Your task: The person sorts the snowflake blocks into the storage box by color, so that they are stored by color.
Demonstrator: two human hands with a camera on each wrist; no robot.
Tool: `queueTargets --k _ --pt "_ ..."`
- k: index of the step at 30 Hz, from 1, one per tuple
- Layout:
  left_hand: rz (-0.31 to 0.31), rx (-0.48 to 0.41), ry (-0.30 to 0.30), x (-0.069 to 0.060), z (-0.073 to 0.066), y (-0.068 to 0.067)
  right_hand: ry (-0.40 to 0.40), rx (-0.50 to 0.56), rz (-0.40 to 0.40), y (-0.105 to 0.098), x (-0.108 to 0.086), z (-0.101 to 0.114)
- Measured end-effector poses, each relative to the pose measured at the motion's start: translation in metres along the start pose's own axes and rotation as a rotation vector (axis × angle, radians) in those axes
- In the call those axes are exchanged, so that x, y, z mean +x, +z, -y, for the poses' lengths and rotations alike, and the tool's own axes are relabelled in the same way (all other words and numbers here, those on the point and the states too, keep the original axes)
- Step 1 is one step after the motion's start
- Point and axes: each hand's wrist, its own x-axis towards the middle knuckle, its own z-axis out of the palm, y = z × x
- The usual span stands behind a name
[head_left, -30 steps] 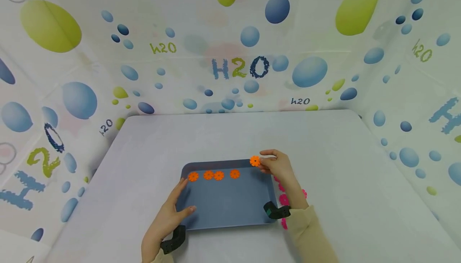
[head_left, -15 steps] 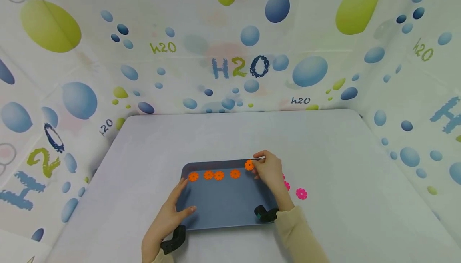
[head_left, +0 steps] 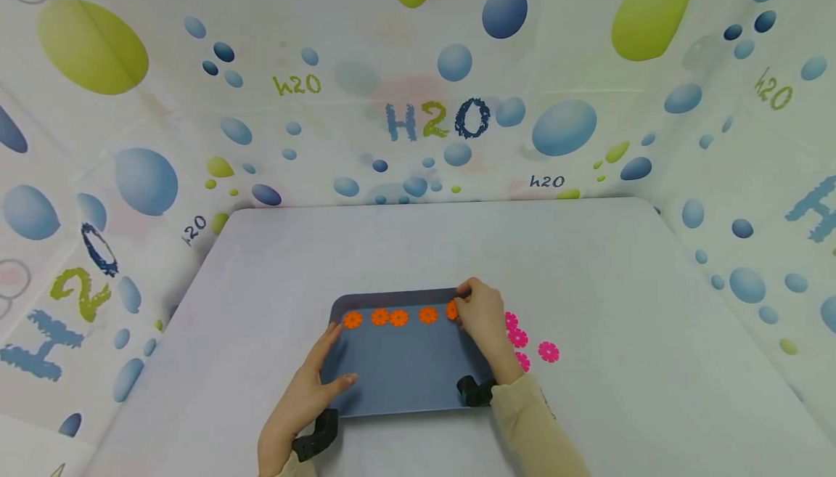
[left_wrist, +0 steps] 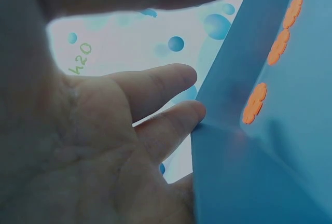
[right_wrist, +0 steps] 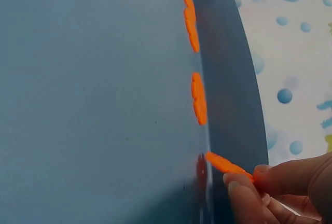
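A blue-grey tray [head_left: 405,368] lies on the table. Along its far side several orange flower-shaped discs [head_left: 427,315] sit in a row, two of them touching. My right hand [head_left: 482,317] pinches one more orange flower disc [right_wrist: 228,166] between thumb and fingers at the tray's far right corner; in the right wrist view it is tilted, its lower edge at the foot of the far wall. My left hand [head_left: 303,390] rests against the tray's left side with fingers and thumb spread, and in the left wrist view fingertips [left_wrist: 194,111] touch the tray's outer edge.
Several pink flower discs [head_left: 548,351] lie on the white table [head_left: 620,303] to the right of the tray, some partly hidden by the right forearm. A cloth wall [head_left: 366,136] printed with bubbles stands behind the table and at its sides.
My right hand has moved left and down into the tray's far right corner with the orange flower disc. More pink discs show beside the forearm. The left hand stays put.
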Motion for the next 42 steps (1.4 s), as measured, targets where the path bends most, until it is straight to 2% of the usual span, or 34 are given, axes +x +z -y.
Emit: queueTargets --k 15,23,29,34,38,42 --pt "-0.015 0.013 0.027 0.0 0.001 0.002 0.017 0.036 0.027 -0.006 -0.001 -0.001" --pt "-0.009 0.02 0.02 0.001 0.002 0.002 -0.062 0.113 0.078 -0.02 -0.001 -0.009" --pt "-0.008 0.033 0.005 0.001 0.001 0.001 -0.115 0.218 0.029 -0.036 -0.001 -0.012" --pt "-0.009 0.031 0.006 0.002 0.002 0.001 -0.114 0.288 -0.044 -0.047 0.0 -0.019" --pt "-0.003 0.028 -0.005 0.002 0.002 0.001 -0.093 0.299 -0.081 -0.057 -0.001 -0.027" --pt "-0.005 0.029 0.006 0.002 0.002 0.001 -0.063 0.271 -0.071 -0.065 -0.001 -0.04"
